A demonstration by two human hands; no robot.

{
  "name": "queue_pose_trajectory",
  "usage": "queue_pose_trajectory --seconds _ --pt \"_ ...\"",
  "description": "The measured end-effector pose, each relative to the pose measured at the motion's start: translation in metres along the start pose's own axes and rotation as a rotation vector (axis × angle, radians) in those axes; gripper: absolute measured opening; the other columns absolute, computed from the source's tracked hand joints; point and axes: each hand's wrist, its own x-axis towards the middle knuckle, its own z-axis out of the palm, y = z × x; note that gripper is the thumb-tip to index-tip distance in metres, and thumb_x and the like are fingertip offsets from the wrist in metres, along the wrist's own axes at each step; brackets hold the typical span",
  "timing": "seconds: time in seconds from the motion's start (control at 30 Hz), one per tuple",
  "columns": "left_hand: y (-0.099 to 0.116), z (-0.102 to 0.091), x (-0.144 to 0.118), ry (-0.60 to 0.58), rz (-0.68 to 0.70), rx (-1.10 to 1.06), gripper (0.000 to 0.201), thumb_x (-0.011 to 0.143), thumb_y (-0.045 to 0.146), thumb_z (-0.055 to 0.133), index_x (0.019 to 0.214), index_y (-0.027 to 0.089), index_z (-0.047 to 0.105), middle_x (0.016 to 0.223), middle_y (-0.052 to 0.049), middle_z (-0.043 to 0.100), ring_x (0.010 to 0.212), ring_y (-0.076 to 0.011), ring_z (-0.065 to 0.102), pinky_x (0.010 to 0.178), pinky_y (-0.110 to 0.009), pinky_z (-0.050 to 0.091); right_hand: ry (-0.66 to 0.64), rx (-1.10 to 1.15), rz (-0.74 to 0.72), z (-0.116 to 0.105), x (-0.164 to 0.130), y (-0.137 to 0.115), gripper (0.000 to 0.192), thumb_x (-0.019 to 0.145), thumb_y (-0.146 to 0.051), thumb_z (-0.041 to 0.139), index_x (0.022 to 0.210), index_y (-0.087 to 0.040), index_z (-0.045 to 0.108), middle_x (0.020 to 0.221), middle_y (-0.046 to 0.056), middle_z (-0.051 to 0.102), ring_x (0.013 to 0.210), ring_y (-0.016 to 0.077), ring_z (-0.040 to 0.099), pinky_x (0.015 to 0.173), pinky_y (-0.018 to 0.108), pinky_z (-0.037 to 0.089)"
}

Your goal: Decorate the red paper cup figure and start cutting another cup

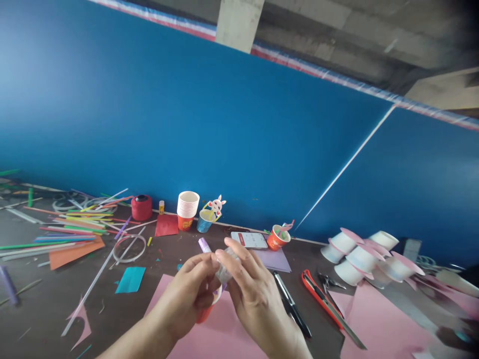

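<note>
Over pink sht [224, 336] | hands [252, 289] part-curled, pinching clr pc [225, 271] | cup [204, 315] part-hid | knife [324, 301] R

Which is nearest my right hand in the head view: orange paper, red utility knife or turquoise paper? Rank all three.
Nearest first to the right hand:
1. Red utility knife, on its right.
2. Turquoise paper, to the left.
3. Orange paper, farther left.

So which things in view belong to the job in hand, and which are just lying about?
Probably in use:
- small clear object between left hand and right hand (exact kind unclear)
- orange-red paper cup below them
- pink paper sheet

Probably just lying about:
- red utility knife
- smartphone
- stacked paper cups
- red spool
- teal paper
</note>
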Motion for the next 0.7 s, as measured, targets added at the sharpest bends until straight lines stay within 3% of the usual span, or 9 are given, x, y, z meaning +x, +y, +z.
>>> queue_pose_trajectory --seconds 0.1,0.17,0.23,0.37,0.5,0.7 --pt "0.000 -0.001 -0.001 -0.021 0.006 0.029 0.012 0.074 0.026 0.057 0.078 0.015 0.058 0.054 0.005 0.039 0.042 -0.0029 0.029 0.038 -0.015 0.015 -0.038 0.086 0.040 -0.006 -0.002 -0.004 0.064 0.079 -0.001 0.041 0.135 -0.028 0.026 0.137 0.006 0.035 0.123 0.0229 0.035 0.094 0.043 0.041" --pt "0.001 -0.002 -0.003 -0.030 0.019 0.056 0.012 0.074 0.023 0.056 0.082 0.016 0.059 0.055 0.004 0.041 0.042 -0.0029 0.030 0.038 -0.015 0.018 -0.065 0.239 0.112 -0.012 -0.003 -0.005 0.074 0.077 -0.007 0.049 0.139 -0.025 0.013 0.139 0.009 0.030 0.127 0.0251 0.028 0.100 0.046 0.035" --pt "0.002 -0.002 -0.005 -0.039 0.055 0.084 0.012 0.072 0.022 0.056 0.083 0.016 0.059 0.061 0.003 0.046 0.042 -0.0024 0.032 0.039 -0.015 0.021 -0.093 0.459 0.215 -0.016 -0.003 -0.006 0.080 0.076 -0.014 0.055 0.139 -0.024 0.006 0.139 0.011 0.029 0.127 0.0264 0.030 0.098 0.046 0.036" --pt "0.002 -0.002 -0.006 -0.138 0.143 0.209 0.006 0.072 0.021 0.056 0.071 0.015 0.058 0.068 0.002 0.046 0.041 -0.0016 0.035 0.038 -0.017 0.024 -0.084 0.867 0.358 -0.013 0.000 -0.004 0.046 0.086 -0.022 0.046 0.129 -0.024 0.030 0.118 0.010 0.051 0.101 0.0197 0.055 0.084 0.036 0.048" --pt "0.002 0.001 -0.007 -0.184 0.194 0.290 0.010 0.075 0.024 0.054 0.077 0.016 0.058 0.070 0.001 0.048 0.044 -0.0039 0.040 0.038 -0.017 0.029 0.069 0.747 0.345 -0.007 0.002 -0.005 0.038 0.084 -0.024 0.049 0.122 -0.025 0.042 0.113 0.008 0.051 0.094 0.0182 0.056 0.080 0.032 0.049" --pt "0.002 0.002 -0.007 -0.105 0.158 0.324 0.013 0.076 0.026 0.053 0.075 0.015 0.059 0.077 -0.001 0.051 0.046 -0.0048 0.044 0.037 -0.017 0.033 0.036 0.436 0.259 -0.013 0.001 -0.009 0.045 0.083 -0.015 0.046 0.126 -0.029 0.040 0.116 0.007 0.046 0.105 0.0208 0.049 0.089 0.036 0.044"
